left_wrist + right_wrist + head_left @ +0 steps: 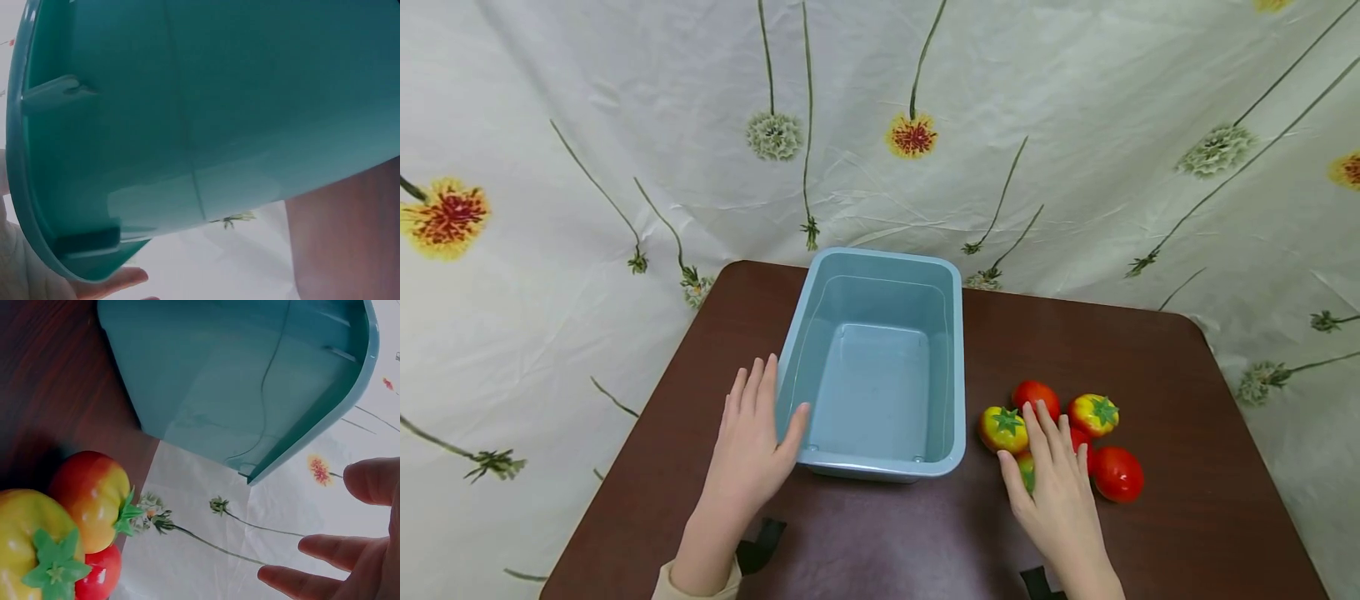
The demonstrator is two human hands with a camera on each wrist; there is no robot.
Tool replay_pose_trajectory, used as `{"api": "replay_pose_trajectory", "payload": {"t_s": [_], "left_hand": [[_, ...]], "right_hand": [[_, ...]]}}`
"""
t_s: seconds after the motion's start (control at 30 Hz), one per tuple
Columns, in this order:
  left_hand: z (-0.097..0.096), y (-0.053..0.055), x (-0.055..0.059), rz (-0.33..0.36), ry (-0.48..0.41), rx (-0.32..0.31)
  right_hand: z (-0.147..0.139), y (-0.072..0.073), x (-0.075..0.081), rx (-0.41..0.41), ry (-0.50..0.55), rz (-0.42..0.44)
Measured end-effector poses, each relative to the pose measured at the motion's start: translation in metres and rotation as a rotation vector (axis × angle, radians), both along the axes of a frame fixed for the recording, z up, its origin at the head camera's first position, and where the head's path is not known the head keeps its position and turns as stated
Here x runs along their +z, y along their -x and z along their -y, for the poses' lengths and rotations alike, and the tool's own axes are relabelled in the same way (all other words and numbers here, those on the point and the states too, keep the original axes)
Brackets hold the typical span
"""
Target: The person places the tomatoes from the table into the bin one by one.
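Observation:
A blue-grey plastic bin point(880, 375) stands upright on the dark brown table, with nothing inside it. My left hand point(748, 454) is at its left front corner, fingers extended and thumb over the rim; contact cannot be told. In the left wrist view the bin's outer wall point(187, 112) fills most of the picture. Right of the bin lie several toy tomatoes: a red one point(1118, 475), a yellow one point(1003, 429) with a green leafy top and others. Above this cluster hovers my right hand point(1056, 492), fingers spread and holding nothing, partly hiding some tomatoes.
The brown table point(1180, 400) has rounded far corners. Behind and beside it hangs a white cloth point(850, 192) printed with flowers. Black strips point(760, 546) show near both wrists.

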State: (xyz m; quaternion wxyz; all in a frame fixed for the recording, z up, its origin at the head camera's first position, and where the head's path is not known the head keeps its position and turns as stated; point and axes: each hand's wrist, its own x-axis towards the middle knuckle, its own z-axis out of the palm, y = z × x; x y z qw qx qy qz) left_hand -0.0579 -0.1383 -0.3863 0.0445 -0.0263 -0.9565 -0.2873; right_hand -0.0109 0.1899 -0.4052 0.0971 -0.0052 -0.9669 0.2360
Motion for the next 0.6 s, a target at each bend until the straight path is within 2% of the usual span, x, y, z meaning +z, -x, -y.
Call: {"api": "replay_pose_trajectory", "payload": {"t_s": [0.17, 0.33, 0.6], "left_hand": [[0.002, -0.001, -0.003, 0.032, -0.029, -0.006], [0.006, -0.002, -0.004, 0.090, -0.095, 0.000], [0.009, -0.002, -0.009, 0.124, -0.178, -0.006]], "right_hand": [[-0.003, 0.000, -0.003, -0.025, -0.008, 0.039], [-0.005, -0.001, -0.007, -0.054, 0.014, 0.105], [-0.011, -0.004, -0.018, -0.108, 0.037, 0.194]]}}
